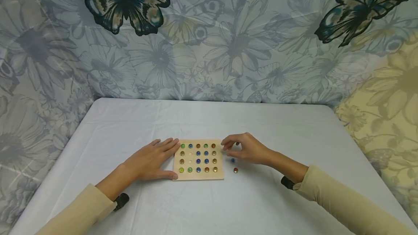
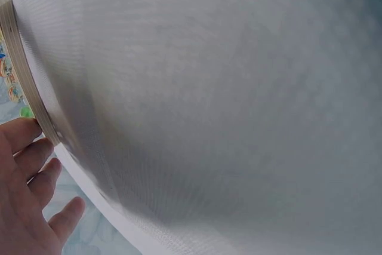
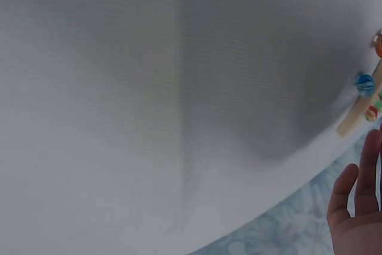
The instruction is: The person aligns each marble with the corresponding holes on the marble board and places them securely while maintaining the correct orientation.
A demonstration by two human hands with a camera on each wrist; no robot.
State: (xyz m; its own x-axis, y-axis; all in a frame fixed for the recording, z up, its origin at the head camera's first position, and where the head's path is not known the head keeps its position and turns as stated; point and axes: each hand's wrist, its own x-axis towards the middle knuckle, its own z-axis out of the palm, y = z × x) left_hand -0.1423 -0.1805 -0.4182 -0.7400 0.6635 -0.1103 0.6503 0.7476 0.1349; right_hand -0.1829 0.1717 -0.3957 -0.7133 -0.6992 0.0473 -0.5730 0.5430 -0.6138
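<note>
A pale wooden board (image 1: 198, 176) lies on the white cloth, with rows of coloured glass marbles seated in it; two hollows in its second column hold no marble. My left hand (image 1: 151, 160) rests flat along the board's left side, fingertips at the top left corner and thumb at the bottom left one. Just off the right edge hovers my right hand (image 1: 249, 148), its fingers bent and thumb apart from the index finger, with nothing visible between their tips. Beneath it are a reddish marble (image 1: 237, 143) and a blue marble (image 1: 233, 160); an orange-red marble (image 1: 236, 170) lies nearer the front.
The white-covered table (image 1: 130, 119) reaches back to a hanging cloth (image 1: 228, 64) printed with flowers and butterflies. A yellowish part of the cloth (image 1: 385, 111) hangs at the right. Both wrists wear dark bands below beige sleeves.
</note>
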